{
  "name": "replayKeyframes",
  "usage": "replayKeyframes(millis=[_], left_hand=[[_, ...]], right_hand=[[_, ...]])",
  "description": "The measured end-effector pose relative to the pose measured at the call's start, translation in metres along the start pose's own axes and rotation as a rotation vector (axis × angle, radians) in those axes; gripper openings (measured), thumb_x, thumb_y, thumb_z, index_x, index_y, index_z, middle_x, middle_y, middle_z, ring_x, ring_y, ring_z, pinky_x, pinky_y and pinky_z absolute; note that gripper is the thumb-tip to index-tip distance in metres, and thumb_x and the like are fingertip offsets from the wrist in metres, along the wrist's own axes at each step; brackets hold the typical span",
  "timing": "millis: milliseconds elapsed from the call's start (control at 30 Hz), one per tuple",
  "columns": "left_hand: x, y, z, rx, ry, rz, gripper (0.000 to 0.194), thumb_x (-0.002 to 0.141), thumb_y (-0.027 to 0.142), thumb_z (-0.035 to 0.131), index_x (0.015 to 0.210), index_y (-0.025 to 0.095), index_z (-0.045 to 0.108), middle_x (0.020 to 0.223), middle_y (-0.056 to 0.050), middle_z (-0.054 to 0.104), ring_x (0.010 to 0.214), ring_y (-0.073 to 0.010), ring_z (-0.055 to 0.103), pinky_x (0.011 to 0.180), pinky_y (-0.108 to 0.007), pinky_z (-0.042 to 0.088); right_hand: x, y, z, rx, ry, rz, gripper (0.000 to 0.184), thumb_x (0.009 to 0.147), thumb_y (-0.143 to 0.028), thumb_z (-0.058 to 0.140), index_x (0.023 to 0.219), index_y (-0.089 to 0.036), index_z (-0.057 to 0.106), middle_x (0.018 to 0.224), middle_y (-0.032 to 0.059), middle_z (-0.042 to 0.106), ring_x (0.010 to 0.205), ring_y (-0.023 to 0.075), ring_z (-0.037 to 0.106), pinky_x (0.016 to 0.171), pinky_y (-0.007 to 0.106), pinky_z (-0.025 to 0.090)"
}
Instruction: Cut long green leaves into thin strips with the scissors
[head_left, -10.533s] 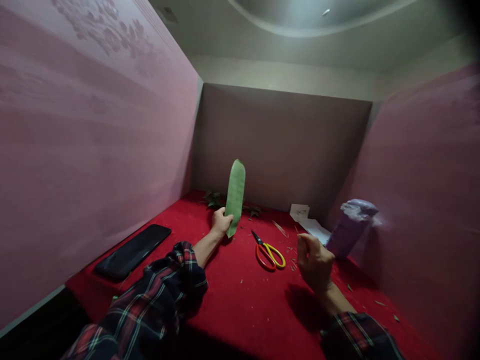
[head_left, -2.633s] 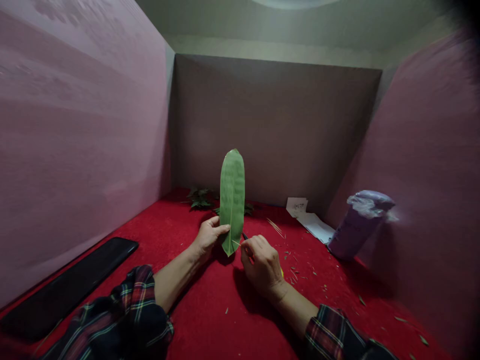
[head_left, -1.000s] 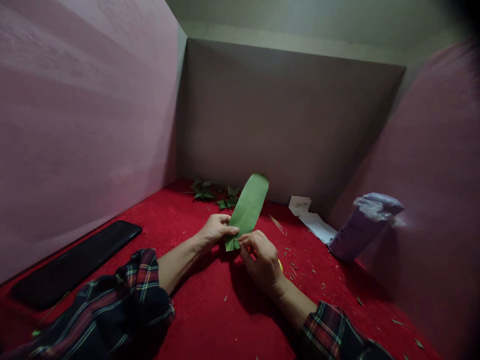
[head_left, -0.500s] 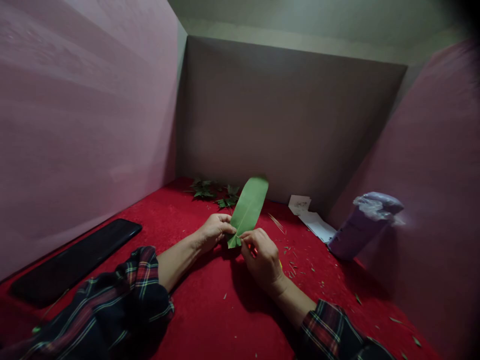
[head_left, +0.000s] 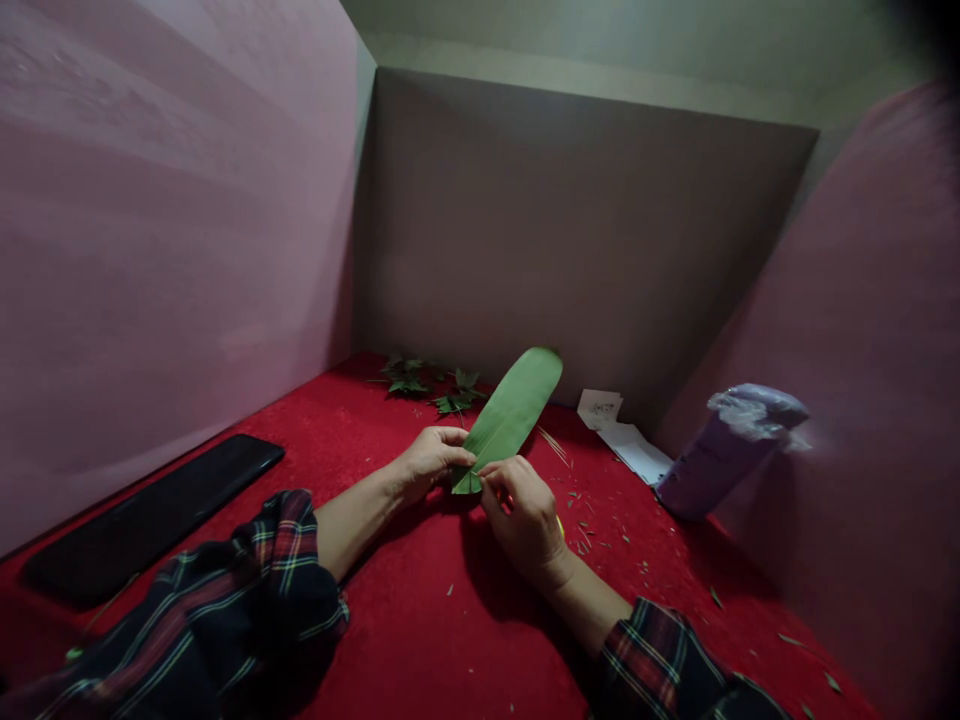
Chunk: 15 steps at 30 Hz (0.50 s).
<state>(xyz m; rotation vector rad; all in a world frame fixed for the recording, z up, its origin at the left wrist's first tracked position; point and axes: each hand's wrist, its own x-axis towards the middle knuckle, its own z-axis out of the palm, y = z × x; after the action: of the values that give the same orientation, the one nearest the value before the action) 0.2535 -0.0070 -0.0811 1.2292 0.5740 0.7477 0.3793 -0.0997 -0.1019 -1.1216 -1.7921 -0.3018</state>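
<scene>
A long, broad green leaf [head_left: 517,400] slants up to the right over the red cloth, its rounded end uppermost. My left hand [head_left: 435,458] pinches its lower left edge between thumb and fingers. At the cut-looking lower end, my right hand [head_left: 523,510] is closed, thumb and forefinger pinched against the leaf's edge. A tiny pale sliver shows at those fingertips, too small to name. Part of a yellow object [head_left: 560,527] peeks out behind the right wrist; the hand hides the rest.
Small leafy sprigs [head_left: 454,393] lie at the back. Thin wooden sticks [head_left: 555,446] and leaf scraps are scattered to the right. White papers [head_left: 634,452] and a purple plastic-wrapped package [head_left: 712,455] stand farther right. A long black case [head_left: 157,515] lies left. Pink and grey walls surround the red cloth [head_left: 420,620].
The leaf's upper end has swung to the right, so the leaf leans more. Both hands stay in nearly the same place with the same pinch.
</scene>
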Motion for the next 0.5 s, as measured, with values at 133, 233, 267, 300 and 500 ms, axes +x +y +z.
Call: replayKeyframes(millis=[133,233,267,300,500], left_hand=[[0.0012,-0.0019,-0.001,0.002,-0.008,-0.011,0.022,0.051,0.012,0.068,0.072,0.011,0.063,0.063,-0.004,0.063,0.049,-0.011,0.055,0.049,-0.023,0.045],[0.0009,-0.0019,-0.001,0.004,-0.01,-0.022,0.023,0.05,0.013,0.068,0.072,0.01,0.063,0.061,-0.004,0.062,0.048,-0.0109,0.055,0.048,-0.023,0.045],[0.0007,-0.0018,-0.0009,0.003,-0.015,-0.021,0.023,0.05,0.014,0.069,0.072,0.01,0.063,0.061,-0.003,0.062,0.048,-0.0108,0.055,0.048,-0.023,0.045],[0.0006,-0.0018,-0.001,0.002,-0.022,-0.016,0.022,0.051,0.014,0.069,0.072,0.01,0.063,0.061,-0.003,0.062,0.049,-0.0107,0.055,0.048,-0.023,0.045],[0.0009,-0.0031,-0.0012,-0.004,-0.031,-0.017,0.021,0.05,0.013,0.07,0.069,0.01,0.062,0.06,-0.002,0.06,0.048,-0.0103,0.054,0.046,-0.021,0.043]], right_hand=[[-0.0005,0.0002,0.0008,0.003,-0.027,0.006,0.015,0.083,-0.01,0.046,0.07,-0.02,0.047,0.075,0.0038,0.058,0.07,0.0162,0.051,0.065,0.031,0.044],[-0.0011,0.0005,0.0005,0.014,-0.042,0.01,0.015,0.083,-0.011,0.046,0.071,-0.02,0.047,0.076,0.0042,0.058,0.072,0.0166,0.051,0.066,0.031,0.044],[-0.0012,0.0004,0.0002,0.018,-0.045,0.008,0.014,0.083,-0.011,0.047,0.072,-0.02,0.047,0.077,0.0042,0.058,0.072,0.0167,0.052,0.066,0.031,0.044],[-0.0013,0.0003,-0.0001,0.023,-0.047,0.006,0.014,0.083,-0.011,0.047,0.072,-0.019,0.048,0.077,0.0043,0.058,0.072,0.0167,0.052,0.067,0.031,0.044],[-0.0004,-0.0015,-0.0017,0.044,-0.043,0.003,0.013,0.083,-0.012,0.047,0.074,-0.019,0.051,0.076,0.0042,0.059,0.072,0.0167,0.053,0.066,0.031,0.046]])
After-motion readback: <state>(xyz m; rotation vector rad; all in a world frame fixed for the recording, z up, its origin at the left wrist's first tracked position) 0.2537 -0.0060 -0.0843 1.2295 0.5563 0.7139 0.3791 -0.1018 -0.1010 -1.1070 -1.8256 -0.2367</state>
